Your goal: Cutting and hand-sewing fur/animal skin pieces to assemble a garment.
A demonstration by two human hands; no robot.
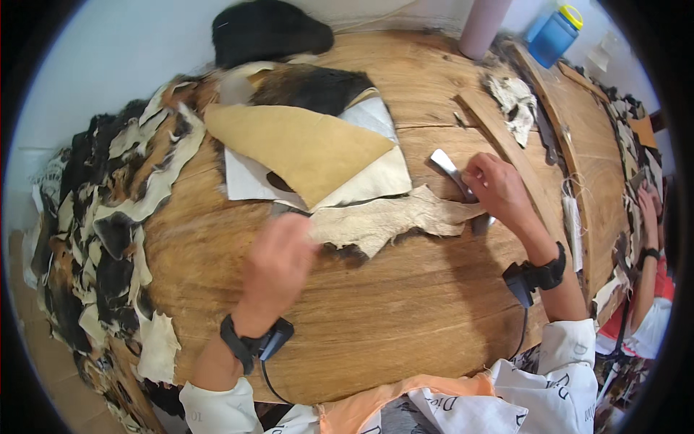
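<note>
A ragged strip of pale hide (394, 217) with dark hair along its lower edge lies flat in the middle of the wooden table. My right hand (499, 189) is closed at the strip's right end, gripping a shiny metal hand tool (446, 162) with a flared flat end that points up and left. Its other end shows only in part below my fingers. Over the strip's left end is my left hand (277, 264), smeared by motion, so its fingers cannot be made out. Just beyond lies a tan leather piece (303, 148) on white sheets (249, 177) and a dark furry hide (311, 85).
Hide scraps (116, 210) are heaped along the left edge. On the right are wooden strips (506, 145), a crumpled pale scrap (515, 101), a blue bottle (553, 40) and a pink cylinder (483, 29). Another person's hand (648, 210) works at far right.
</note>
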